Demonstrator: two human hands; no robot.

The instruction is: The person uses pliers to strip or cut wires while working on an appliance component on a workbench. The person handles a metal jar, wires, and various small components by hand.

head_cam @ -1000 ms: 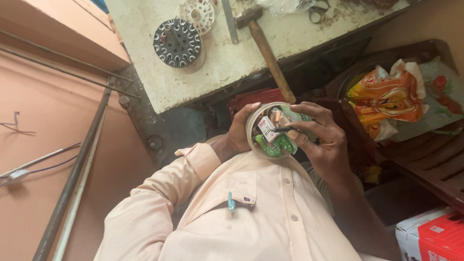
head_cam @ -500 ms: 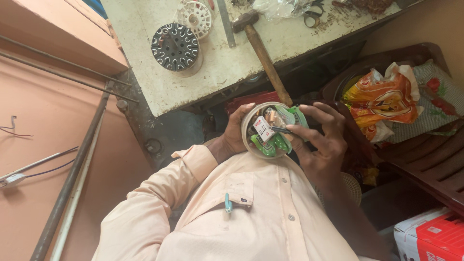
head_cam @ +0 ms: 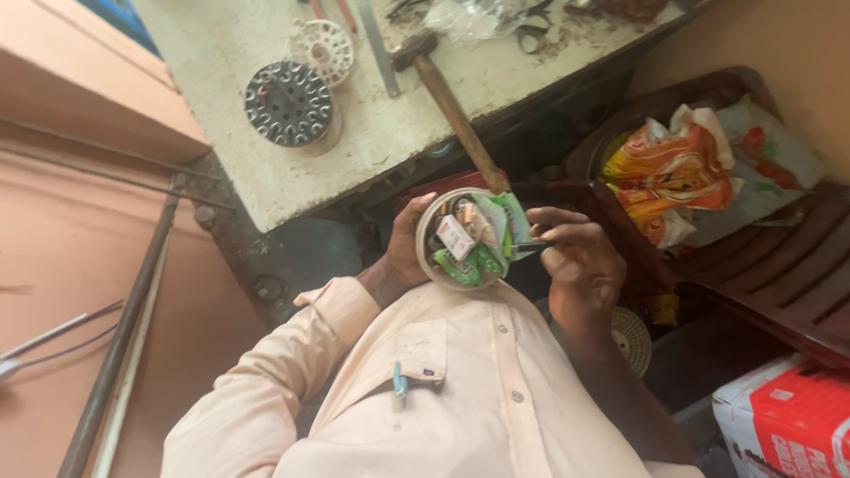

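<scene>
My left hand (head_cam: 400, 255) grips a small round container (head_cam: 463, 239) from its left side, close in front of my chest. The container is packed with small parts: green, white and copper-coloured pieces. My right hand (head_cam: 580, 265) is at the container's right edge. It pinches a thin dark tool (head_cam: 529, 250) whose tip points into the container. My peach shirt fills the bottom of the head view, with a pen clipped in its pocket (head_cam: 400, 381).
A worn workbench (head_cam: 381, 150) ahead carries a wooden-handled hammer (head_cam: 452, 102), a dark slotted metal disc (head_cam: 288, 102) and a white plastic disc (head_cam: 320, 46). To the right, a brown chair (head_cam: 779, 257) holds an orange bag (head_cam: 664, 168). A red-and-white box (head_cam: 788, 420) sits bottom right. Metal rods (head_cam: 124, 327) lean at the left.
My right hand has slid from over the container's top to its right edge, uncovering the parts inside. The left hand keeps its hold.
</scene>
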